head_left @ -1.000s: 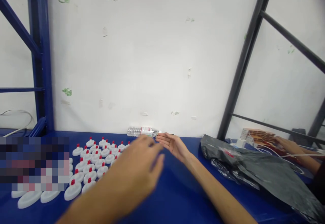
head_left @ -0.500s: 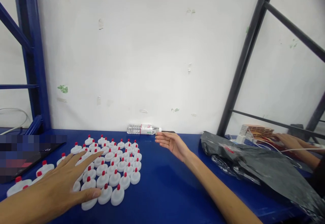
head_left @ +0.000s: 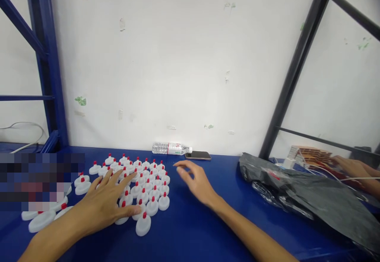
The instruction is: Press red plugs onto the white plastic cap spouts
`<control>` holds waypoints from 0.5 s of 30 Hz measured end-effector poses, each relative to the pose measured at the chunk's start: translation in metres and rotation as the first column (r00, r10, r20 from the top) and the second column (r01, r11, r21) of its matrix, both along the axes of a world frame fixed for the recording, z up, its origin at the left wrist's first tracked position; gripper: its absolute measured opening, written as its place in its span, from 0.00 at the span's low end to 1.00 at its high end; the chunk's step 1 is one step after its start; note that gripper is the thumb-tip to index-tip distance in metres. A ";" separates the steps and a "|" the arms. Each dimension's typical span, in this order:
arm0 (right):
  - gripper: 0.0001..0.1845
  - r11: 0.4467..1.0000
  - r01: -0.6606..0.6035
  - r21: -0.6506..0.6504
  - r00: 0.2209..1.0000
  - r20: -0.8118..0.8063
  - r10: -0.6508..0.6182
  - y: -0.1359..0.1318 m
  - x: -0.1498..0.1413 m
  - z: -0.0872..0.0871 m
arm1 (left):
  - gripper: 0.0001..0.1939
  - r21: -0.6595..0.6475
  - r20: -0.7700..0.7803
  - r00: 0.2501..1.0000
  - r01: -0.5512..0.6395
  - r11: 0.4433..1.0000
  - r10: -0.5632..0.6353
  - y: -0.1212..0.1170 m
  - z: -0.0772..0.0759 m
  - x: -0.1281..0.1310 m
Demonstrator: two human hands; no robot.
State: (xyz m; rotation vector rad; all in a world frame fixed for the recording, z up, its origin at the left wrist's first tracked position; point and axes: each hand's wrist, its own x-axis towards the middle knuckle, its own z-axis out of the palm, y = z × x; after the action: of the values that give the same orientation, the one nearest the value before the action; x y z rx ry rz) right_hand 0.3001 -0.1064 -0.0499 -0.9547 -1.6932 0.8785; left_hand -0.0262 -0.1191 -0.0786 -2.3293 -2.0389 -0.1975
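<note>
Many small white round plastic bottle lids with red tips (head_left: 152, 206) stand upright in a crowded group on the left half of the blue table (head_left: 192, 226). My left hand (head_left: 108, 198) is spread over the front and middle of the group. Its thumb reaches the lids near the front edge, and the hand hides several behind it. Whether the fingers press on the lids I cannot tell. To the right of the group my right hand (head_left: 197, 181) hovers with nothing in it, its fingers stretched towards the lids and the thumb apart.
A clear water bottle (head_left: 172, 148) lies on its side against the wall, beside a dark phone (head_left: 198, 155). Grey plastic bags (head_left: 314, 190) cover the right side. Another person's hands (head_left: 353, 169) work near a brown stack at far right. A blurred-out patch covers the left.
My left hand has moved right and a little up over the lids, and some lids have shifted. The right hand's fingers have turned inward, leaving the phone in sight. The view has shifted slightly.
</note>
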 end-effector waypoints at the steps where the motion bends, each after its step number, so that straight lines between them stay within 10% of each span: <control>1: 0.24 0.997 -0.037 0.065 0.997 0.074 0.032 -0.009 -0.006 0.000 | 0.53 0.009 -0.009 1.000 0.012 1.000 -0.012 0.000 0.000 0.003; 6: 0.47 0.913 -0.272 0.305 0.822 0.567 0.055 -0.038 -0.037 -0.008 | 0.37 0.075 -0.060 0.993 0.106 0.991 -0.102 -0.003 0.000 0.019; 15: 0.33 0.910 -0.211 0.357 0.764 0.640 -0.074 -0.002 -0.037 -0.017 | 0.23 0.151 -0.125 0.969 0.230 0.962 -0.212 0.012 0.023 0.069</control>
State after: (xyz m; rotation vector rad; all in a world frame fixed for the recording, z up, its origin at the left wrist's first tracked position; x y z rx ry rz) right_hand 0.2632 -0.1081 -0.0668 -0.9543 -2.3975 0.1870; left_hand 0.0433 -0.1073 -0.0553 -2.4033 -1.6453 -0.2315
